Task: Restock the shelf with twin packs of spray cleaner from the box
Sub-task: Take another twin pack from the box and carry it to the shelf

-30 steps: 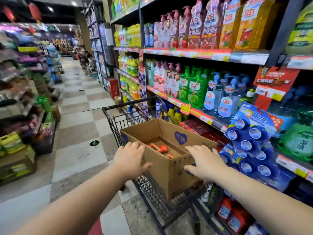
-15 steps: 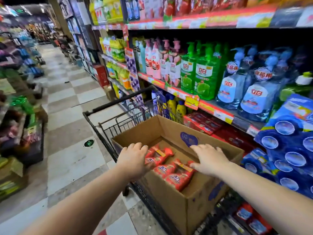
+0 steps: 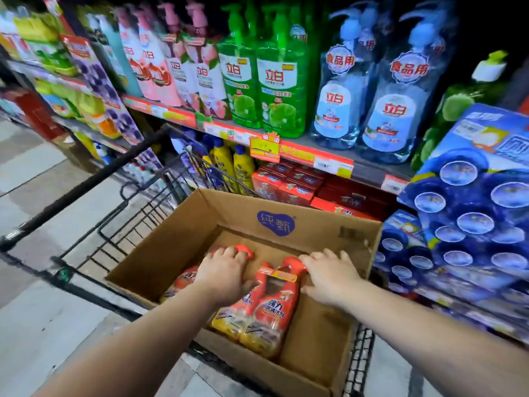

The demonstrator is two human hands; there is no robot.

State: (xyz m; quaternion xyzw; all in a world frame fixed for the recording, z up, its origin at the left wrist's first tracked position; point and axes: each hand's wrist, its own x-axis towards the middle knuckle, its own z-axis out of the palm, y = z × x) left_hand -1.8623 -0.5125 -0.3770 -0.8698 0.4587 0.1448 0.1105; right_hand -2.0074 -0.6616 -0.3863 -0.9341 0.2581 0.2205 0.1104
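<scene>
A twin pack (image 3: pixel 263 308) of red-and-yellow spray bottles, bound in glossy film, lies flat in the brown cardboard box (image 3: pixel 289 224) riding in the black wire cart (image 3: pixel 120 224). The right hand (image 3: pixel 329 275) rests splayed against its red trigger heads. The left hand (image 3: pixel 224 272) seems to clasp a second pack (image 3: pixel 180 282).

Grey-and-white tiled aisle floor (image 3: pixel 37 179) (blurred), stocked shelves (image 3: pixel 369 171).

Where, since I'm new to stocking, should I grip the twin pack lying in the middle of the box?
Probably by the two necks just under the red spray heads, coming from above. The twin pack lies flat on the cardboard box floor, heads pointing away from you; the necks are its narrowest part, and the box is open on top.
</scene>
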